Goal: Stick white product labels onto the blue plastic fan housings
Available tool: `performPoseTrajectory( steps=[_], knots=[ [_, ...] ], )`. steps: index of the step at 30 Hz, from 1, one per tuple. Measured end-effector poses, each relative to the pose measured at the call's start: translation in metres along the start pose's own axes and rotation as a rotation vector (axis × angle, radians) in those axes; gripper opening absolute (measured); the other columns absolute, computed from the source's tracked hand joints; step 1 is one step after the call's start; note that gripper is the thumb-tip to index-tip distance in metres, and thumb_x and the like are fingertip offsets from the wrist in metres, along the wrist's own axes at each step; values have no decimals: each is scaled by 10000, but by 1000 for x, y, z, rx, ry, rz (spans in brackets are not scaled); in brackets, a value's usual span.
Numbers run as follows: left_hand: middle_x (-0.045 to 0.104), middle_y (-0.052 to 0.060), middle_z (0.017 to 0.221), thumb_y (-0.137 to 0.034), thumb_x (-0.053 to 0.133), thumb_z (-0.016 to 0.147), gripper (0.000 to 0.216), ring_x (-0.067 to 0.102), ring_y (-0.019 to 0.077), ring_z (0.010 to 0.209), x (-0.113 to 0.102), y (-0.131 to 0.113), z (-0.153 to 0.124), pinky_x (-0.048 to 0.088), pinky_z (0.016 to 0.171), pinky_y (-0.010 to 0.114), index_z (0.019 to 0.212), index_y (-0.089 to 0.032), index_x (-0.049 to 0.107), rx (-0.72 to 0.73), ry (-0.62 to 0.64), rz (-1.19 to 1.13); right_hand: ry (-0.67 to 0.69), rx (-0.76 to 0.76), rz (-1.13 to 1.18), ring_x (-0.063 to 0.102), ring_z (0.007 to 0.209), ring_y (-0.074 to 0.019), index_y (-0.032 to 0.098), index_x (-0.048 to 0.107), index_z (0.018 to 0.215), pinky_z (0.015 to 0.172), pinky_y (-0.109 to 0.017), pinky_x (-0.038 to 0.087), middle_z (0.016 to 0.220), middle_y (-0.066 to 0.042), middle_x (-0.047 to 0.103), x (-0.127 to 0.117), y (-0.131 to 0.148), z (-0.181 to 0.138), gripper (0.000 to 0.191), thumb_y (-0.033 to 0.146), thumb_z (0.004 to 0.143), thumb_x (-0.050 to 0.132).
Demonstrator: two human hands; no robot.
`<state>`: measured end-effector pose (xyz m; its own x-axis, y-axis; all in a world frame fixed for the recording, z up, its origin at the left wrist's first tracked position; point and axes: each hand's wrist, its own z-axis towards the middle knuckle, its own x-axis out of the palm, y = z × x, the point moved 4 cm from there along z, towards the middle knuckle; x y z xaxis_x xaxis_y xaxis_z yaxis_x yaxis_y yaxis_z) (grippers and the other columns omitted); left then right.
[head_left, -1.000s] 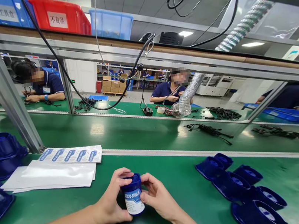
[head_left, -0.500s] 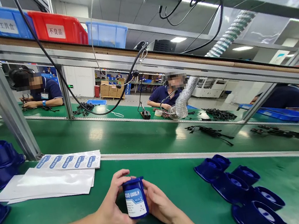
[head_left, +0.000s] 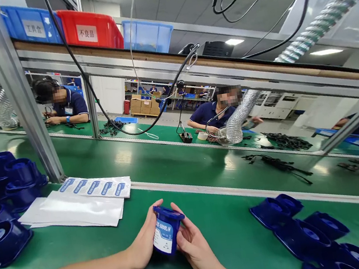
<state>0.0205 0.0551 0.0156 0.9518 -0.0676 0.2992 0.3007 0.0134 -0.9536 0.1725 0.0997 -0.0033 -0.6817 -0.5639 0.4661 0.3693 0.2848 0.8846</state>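
Bench (head_left: 230, 226): green-topped, filling the lower half of the frame, in front of me.
Shelf (head_left: 259, 78): metal and wood, slanting from the upper left to the right edge.
Co-worker (head_left: 208, 114): one person in dark blue, seated past the shelf, middle of the frame.
Red bin (head_left: 104, 35): upper left, on the shelf, between blue ones.
Blue parts, left lot (head_left: 22, 191): heaped along the left edge.
Blue parts, right lot (head_left: 291, 232): loosely grouped, lower right.
White papers (head_left: 79, 208): left of centre, sticker sheet (head_left: 96, 187) at their upper edge.
Left hand (head_left: 145, 243): mine, clamped on the cup from the left; half a second ago fingers and thumb were spread at rim and base, now the palm lies along its side.
Right hand (head_left: 194, 247): mine, clamped on the cup from the right, thumb on its side, fingers reaching to the rim.
Cup (head_left: 167, 231): blue, lower centre, between both hands; nearly upright a moment ago, now tilted. Whether its base touches the bench, I cannot tell.
Sticker (head_left: 163, 240): on the cup's near side, left end now behind my left hand; I judge it placed, and the palm well set to smooth that end.
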Motion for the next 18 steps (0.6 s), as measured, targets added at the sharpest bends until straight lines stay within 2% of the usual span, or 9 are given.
performPoseTrajectory(
  steps=[3, 6, 10, 12, 15, 18],
  knots=[
    [546, 82, 1611, -711, 329, 1065, 704, 525, 316, 1474, 1, -3, -4, 310, 1318, 530, 1626, -289, 382, 24, -90, 35, -30, -31, -47, 711, 1231, -304, 265, 414, 1633, 1094, -477, 537, 1359, -151, 741, 2, -3, 1, 921, 488, 867, 873],
    [532, 116, 1620, -746, 313, 1048, 780, 523, 330, 1478, 1, 2, -5, 313, 1320, 561, 1639, -240, 371, 50, -94, 78, -54, -30, -81, 727, 1197, -312, 249, 439, 1617, 1102, -503, 534, 1328, -153, 756, 4, -1, 1, 890, 463, 872, 875],
    [412, 131, 1704, -755, 274, 1048, 827, 334, 317, 1611, -4, 12, -7, 172, 1380, 555, 1645, -190, 365, 93, -172, 241, -95, -16, -118, 749, 1151, -310, 254, 453, 1605, 1048, -484, 576, 1295, -138, 772, 6, 1, -1, 887, 442, 857, 891],
    [379, 134, 1724, -731, 262, 1062, 809, 276, 302, 1638, -4, 12, -8, 150, 1389, 535, 1635, -172, 382, 114, -190, 332, -121, -14, -136, 765, 1105, -290, 266, 449, 1607, 1020, -454, 594, 1278, -116, 781, 7, -1, -3, 893, 445, 854, 894],
    [456, 166, 1671, -685, 232, 1086, 766, 395, 306, 1578, -2, 9, -10, 267, 1357, 526, 1590, -147, 440, 147, -167, 410, -163, -29, -177, 780, 1023, -256, 265, 446, 1609, 993, -420, 609, 1180, -83, 813, 9, -3, -4, 909, 453, 846, 903],
    [587, 191, 1538, -636, 262, 1104, 690, 561, 318, 1425, -2, 6, -9, 373, 1292, 533, 1526, -142, 493, 166, -150, 459, -222, -42, -221, 789, 1007, -249, 226, 440, 1606, 1009, -416, 611, 1089, -68, 832, 12, -3, -5, 936, 457, 832, 913]
  ],
)
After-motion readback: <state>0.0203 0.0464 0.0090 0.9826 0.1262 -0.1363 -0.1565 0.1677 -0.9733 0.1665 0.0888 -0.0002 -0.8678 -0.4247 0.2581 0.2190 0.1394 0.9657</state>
